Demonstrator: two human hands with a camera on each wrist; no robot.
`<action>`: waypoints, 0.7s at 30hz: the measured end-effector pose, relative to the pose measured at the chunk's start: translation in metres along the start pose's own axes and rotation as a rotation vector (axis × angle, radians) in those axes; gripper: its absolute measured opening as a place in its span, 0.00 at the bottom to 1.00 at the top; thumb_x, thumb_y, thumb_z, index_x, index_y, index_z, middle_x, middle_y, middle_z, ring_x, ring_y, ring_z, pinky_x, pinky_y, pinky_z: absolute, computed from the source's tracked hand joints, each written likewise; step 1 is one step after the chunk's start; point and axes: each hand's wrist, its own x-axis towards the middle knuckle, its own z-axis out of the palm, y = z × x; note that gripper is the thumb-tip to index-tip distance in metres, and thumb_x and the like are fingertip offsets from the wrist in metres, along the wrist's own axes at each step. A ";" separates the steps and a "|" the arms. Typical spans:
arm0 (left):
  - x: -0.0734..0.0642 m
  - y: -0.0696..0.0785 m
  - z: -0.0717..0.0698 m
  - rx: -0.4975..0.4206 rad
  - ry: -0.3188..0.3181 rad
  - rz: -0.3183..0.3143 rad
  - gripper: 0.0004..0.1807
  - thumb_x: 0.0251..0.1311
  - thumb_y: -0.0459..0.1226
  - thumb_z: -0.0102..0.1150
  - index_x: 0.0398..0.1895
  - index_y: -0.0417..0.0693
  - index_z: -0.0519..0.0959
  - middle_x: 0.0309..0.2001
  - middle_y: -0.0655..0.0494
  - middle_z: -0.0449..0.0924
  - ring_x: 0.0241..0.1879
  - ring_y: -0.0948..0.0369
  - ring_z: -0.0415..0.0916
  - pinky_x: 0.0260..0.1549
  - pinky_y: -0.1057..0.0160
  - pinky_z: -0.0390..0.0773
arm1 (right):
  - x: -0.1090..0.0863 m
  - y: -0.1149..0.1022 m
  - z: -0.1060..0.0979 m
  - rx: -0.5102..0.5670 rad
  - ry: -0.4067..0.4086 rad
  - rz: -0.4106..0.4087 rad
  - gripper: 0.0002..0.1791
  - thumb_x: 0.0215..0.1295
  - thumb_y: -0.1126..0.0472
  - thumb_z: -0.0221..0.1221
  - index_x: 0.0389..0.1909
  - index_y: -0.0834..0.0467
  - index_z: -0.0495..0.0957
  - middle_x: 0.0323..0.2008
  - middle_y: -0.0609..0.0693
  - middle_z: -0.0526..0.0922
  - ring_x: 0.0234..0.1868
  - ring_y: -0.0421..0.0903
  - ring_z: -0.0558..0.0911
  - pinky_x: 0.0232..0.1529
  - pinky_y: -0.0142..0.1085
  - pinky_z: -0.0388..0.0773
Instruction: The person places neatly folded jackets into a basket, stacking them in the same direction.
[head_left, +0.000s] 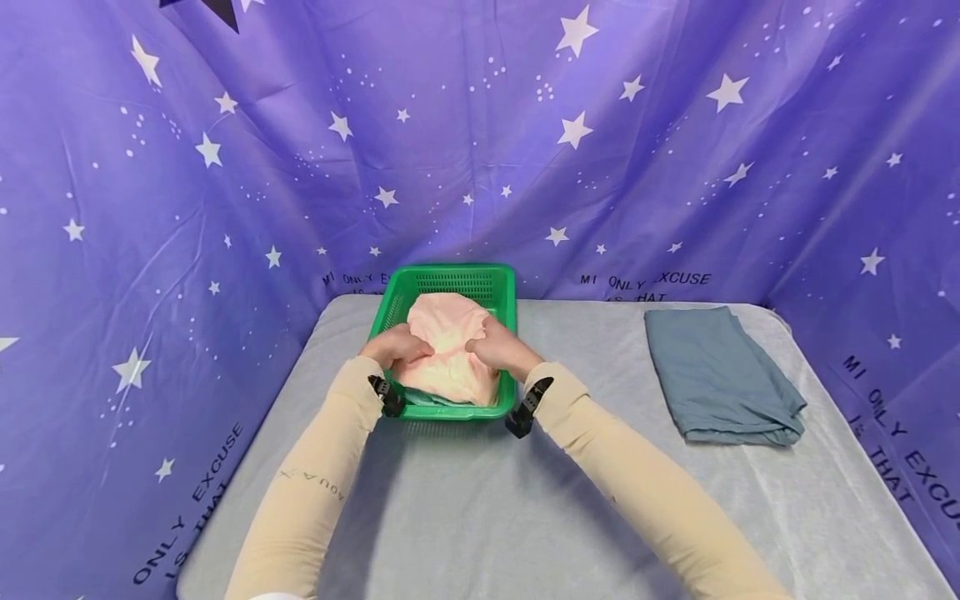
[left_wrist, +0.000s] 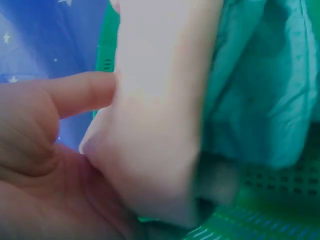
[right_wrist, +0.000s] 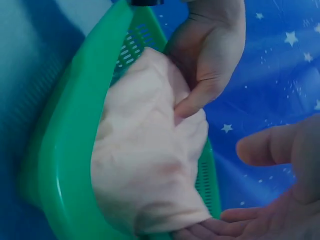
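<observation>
A folded pale pink cloth (head_left: 447, 350) lies in the green plastic basket (head_left: 512, 292), on top of a teal cloth (left_wrist: 265, 85). My left hand (head_left: 401, 343) holds the pink cloth at its left side, thumb pressed on it and the other fingers under it, partly hidden. On the opposite side is my right hand (head_left: 501, 346). In the right wrist view, its thumb (right_wrist: 265, 146) stands apart from the pink cloth, and its other fingers reach under the cloth's edge, their tips hidden.
A folded grey-blue cloth (head_left: 720, 375) lies on the right part of the grey-covered table (head_left: 465, 508). Purple curtains (head_left: 465, 125) with white stars hang behind and at both sides. The basket stands at the table's back edge, near the curtain.
</observation>
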 end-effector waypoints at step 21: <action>-0.017 0.021 0.018 0.499 -0.147 0.079 0.29 0.66 0.42 0.63 0.67 0.39 0.71 0.51 0.44 0.81 0.47 0.54 0.77 0.51 0.59 0.77 | -0.013 0.023 0.013 -1.002 -0.103 -0.265 0.11 0.75 0.57 0.54 0.41 0.48 0.86 0.46 0.48 0.82 0.60 0.55 0.71 0.73 0.60 0.50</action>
